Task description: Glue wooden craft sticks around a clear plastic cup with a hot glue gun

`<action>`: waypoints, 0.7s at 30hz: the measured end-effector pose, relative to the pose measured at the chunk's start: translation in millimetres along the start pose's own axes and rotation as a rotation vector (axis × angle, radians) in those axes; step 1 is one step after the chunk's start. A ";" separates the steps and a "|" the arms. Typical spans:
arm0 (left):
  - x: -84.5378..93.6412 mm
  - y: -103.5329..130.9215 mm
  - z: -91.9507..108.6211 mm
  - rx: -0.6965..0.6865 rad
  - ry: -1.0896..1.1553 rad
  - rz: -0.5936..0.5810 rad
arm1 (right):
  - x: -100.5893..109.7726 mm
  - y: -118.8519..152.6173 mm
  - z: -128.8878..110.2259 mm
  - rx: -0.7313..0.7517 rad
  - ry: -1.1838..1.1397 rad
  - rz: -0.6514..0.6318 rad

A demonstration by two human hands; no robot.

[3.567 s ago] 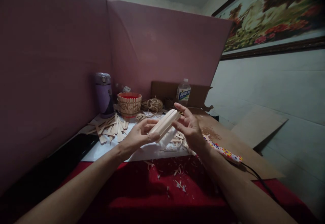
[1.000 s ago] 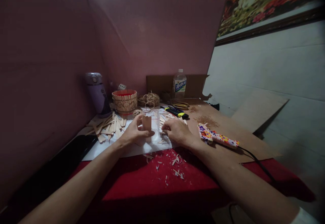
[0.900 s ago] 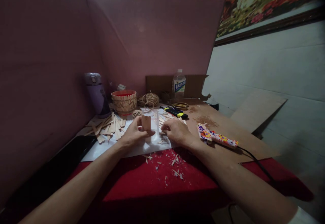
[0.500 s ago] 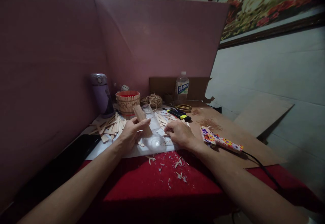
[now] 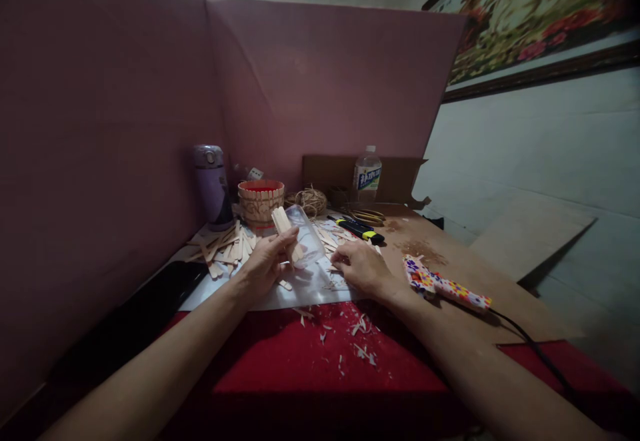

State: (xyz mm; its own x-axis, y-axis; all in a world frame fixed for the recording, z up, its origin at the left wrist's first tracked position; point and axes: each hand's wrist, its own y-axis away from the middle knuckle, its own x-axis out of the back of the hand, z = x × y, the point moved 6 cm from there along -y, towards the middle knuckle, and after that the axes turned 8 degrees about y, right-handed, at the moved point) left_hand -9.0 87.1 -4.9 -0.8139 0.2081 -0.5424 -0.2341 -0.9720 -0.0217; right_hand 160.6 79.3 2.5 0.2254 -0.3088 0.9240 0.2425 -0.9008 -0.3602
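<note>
A clear, boxy plastic container (image 5: pixel 311 240), pale round-ended craft sticks (image 5: pixel 281 220) lining one side, tilts above a white sheet (image 5: pixel 311 288) in a person's left hand (image 5: pixel 265 264), fingers closed on it and thumb across the sticks. The right hand (image 5: pixel 364 269) curls low beside thin wood pieces (image 5: pixel 333 236), its fingers' hold hidden. Slivered shavings (image 5: pixel 362 325) fleck the red cloth (image 5: pixel 280 361).

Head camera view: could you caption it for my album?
The left hand holds a clear plastic box with wooden sticks along one side.
</note>
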 end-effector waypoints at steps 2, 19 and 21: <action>3.8 -0.4 1.1 -0.004 0.035 0.059 | 0.0 0.3 0.3 0.000 -0.003 -0.001; -9.2 8.1 6.6 0.155 0.262 -0.079 | -1.2 -0.2 0.5 -0.003 0.006 -0.014; -12.8 11.2 7.9 0.175 0.264 -0.124 | -0.8 -0.3 0.2 0.000 0.007 -0.017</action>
State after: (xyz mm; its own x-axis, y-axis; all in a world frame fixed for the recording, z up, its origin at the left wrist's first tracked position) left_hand -5.4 74.4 8.4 -0.6132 0.2659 -0.7438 -0.4289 -0.9029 0.0308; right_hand 160.6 79.8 1.8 0.2142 -0.2957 0.9309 0.2465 -0.9058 -0.3445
